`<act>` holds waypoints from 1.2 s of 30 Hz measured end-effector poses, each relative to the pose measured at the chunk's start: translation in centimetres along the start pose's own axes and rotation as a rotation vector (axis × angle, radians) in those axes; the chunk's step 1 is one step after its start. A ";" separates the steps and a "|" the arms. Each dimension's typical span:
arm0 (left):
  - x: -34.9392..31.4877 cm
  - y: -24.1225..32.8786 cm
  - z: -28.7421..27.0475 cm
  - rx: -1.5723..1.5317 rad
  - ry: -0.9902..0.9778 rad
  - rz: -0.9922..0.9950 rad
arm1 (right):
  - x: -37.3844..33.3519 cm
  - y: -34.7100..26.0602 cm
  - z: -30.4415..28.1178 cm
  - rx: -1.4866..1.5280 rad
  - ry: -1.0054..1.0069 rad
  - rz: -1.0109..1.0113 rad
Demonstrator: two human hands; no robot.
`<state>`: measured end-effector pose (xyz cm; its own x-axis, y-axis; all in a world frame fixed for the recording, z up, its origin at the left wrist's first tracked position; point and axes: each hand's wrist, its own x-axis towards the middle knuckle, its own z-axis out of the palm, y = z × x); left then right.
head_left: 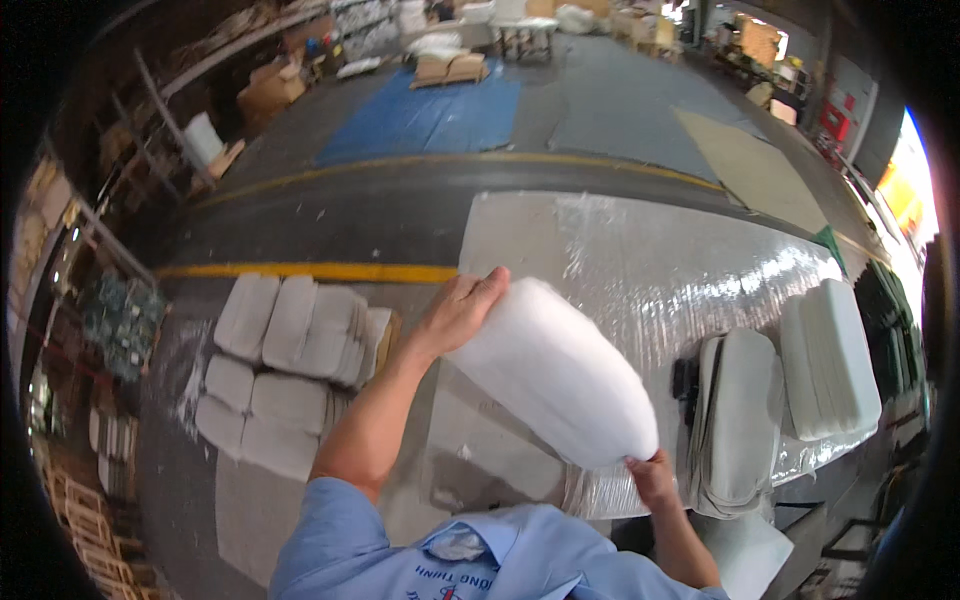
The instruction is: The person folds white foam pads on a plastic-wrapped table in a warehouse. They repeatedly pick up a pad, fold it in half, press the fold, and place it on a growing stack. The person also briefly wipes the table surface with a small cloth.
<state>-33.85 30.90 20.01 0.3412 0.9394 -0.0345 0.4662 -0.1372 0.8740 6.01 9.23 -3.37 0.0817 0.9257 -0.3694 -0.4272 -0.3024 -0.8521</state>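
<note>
My left grip (467, 308) is closed on the far left end of a white cushion (560, 370), and my right grip (655, 480) is closed on its near right end. The cushion slants between the two, rounded and plump. Beyond it and to the right of my left grip spreads a shiny plastic sheet (680, 260). Just right of my right grip stands a stack of grey pads (745, 415), with a paler stack (830, 355) farther right. Left of my left grip sit several piles of pale pads (290, 320); past them runs a yellow line (310, 271).
</note>
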 end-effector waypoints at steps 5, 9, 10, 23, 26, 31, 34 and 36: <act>-1.1 12.8 3.7 0.388 -0.042 0.899 | 1.4 6.1 4.9 -0.019 0.100 -0.187; -2.6 11.2 7.4 0.512 -0.251 1.008 | 0.1 3.4 4.4 -1.059 0.002 -0.038; -2.9 11.4 7.8 0.539 -0.288 1.049 | -0.5 2.4 3.5 -1.164 0.030 -0.187; -9.2 4.2 13.9 -0.136 0.607 0.352 | -3.6 -17.3 13.8 -0.481 -0.387 -0.428; -10.4 4.8 14.5 -0.718 0.389 0.236 | -4.0 -17.0 15.3 -0.422 -0.492 -0.387; -11.7 8.6 12.4 -0.632 0.337 0.165 | -5.4 -21.1 20.1 -0.843 -0.646 -0.713; -12.3 9.2 11.3 -0.455 0.368 0.101 | -5.8 -20.0 22.7 -1.039 -0.658 -0.681; -12.0 9.2 11.2 -0.493 0.383 0.068 | -5.3 -18.9 23.3 -1.023 -0.629 -0.732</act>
<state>-24.55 14.88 23.00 -0.0027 0.9921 0.1251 -0.0090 -0.1251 0.9921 -7.35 15.32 23.31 -0.5298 0.8062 0.2632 0.3932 0.5085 -0.7661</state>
